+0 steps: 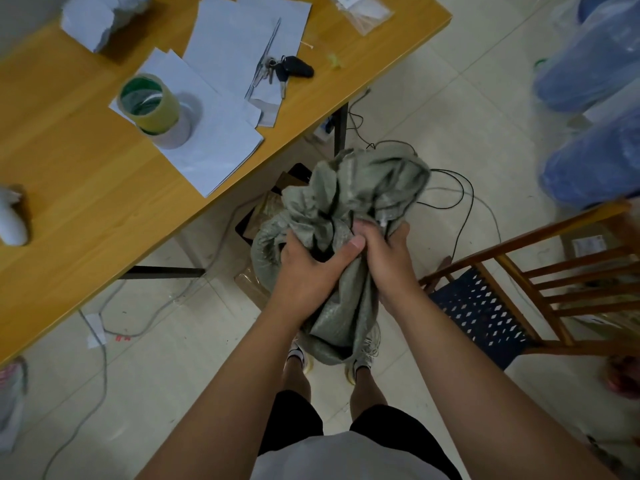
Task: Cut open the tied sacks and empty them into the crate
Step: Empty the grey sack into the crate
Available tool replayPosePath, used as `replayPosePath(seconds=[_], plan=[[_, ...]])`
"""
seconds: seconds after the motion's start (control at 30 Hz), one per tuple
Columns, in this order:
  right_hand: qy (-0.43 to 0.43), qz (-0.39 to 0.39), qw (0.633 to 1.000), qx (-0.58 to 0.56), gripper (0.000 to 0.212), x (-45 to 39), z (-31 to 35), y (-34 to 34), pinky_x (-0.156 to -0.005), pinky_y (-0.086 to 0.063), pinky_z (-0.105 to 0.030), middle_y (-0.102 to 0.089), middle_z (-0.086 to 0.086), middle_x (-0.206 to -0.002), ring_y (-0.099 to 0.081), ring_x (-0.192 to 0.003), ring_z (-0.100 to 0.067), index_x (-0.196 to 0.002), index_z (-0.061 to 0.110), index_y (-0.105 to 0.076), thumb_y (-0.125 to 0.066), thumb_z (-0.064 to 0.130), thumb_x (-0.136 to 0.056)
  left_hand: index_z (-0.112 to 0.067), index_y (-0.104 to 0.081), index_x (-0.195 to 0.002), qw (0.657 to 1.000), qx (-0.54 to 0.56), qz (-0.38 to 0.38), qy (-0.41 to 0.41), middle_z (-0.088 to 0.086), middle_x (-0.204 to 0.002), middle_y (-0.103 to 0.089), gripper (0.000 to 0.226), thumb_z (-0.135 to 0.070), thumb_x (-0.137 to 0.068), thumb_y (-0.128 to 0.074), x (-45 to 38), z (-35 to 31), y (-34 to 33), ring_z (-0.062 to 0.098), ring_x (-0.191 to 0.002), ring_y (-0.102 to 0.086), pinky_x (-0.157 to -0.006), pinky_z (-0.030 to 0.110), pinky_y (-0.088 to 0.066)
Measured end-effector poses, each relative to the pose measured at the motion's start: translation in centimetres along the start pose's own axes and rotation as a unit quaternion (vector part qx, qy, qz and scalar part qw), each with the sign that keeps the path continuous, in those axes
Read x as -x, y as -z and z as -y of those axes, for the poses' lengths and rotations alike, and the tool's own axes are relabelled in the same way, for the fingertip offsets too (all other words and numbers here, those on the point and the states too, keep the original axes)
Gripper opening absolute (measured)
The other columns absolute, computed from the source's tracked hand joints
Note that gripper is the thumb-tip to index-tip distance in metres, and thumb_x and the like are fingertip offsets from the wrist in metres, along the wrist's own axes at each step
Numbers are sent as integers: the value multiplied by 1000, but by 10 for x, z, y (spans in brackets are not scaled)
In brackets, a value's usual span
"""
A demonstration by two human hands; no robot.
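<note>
Sack: a grey-green woven sack point(349, 202) is held up in front of the person, above the floor and just off the table's near corner; its top is bunched and crumpled, with loose folds fanning upward and the lower cloth hanging down toward the shoes.
Left hand: the left hand point(308, 261) is closed around the gathered cloth from the left, thumb laid across the front of the bunch.
Right hand: the right hand point(384, 258) is closed on the cloth from the right, fingers curled into a fold; the two hands touch at the thumbs.
Sack contents: cannot tell whether anything is inside.
Below the sack: brown cardboard point(263, 209) lies on the pale tiled floor point(433, 98), partly hidden by the sack; whether it is a box I cannot tell.
Feet: two light shoes point(363, 355) stand directly under the hanging cloth.
Cables: black cables point(460, 202) loop across the tiles just beyond the sack.
Chair: a wooden chair point(540, 271) with a dark patterned seat stands to the right, near the right forearm.
Table: a wooden table point(69, 161) fills the upper left.
On the table: white sheets of paper point(221, 133), a roll of tape point(149, 102) resting on them, a bunch of keys point(287, 69) and thin metal scissors point(263, 60) lying beside the keys.
</note>
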State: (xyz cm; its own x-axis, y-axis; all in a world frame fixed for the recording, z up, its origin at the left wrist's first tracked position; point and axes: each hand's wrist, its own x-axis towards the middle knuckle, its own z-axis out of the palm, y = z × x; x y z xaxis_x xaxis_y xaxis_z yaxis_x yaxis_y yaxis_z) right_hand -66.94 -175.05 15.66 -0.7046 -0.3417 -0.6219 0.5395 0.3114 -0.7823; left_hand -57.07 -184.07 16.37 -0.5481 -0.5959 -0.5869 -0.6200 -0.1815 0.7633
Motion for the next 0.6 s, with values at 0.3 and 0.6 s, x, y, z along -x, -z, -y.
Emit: replayPosePath(seconds=[0.3,0.6], plan=[[-30,137,989,38,74,-10,4,-8,-96,-51,-40,-63,2,-123,-63,-107,-11,-126,24,-56,-58,64,-64,-19,-71,-109,987,84,94,104,-1,-103,-76,43,-27,-69,-88,-23,-2,8,16,-92,-73,-84,36,-57],[-41,124,989,75,39,-23,6,-10,-74,-47,-30,-59,1,-112,-59,-99,-14,-118,20,-44,-60,39,-89,1,-59,-123,991,83,8,105,15,-118,-66,35,-6,-89,-66,-46,16,7,30,-108,-62,-86,35,-48]])
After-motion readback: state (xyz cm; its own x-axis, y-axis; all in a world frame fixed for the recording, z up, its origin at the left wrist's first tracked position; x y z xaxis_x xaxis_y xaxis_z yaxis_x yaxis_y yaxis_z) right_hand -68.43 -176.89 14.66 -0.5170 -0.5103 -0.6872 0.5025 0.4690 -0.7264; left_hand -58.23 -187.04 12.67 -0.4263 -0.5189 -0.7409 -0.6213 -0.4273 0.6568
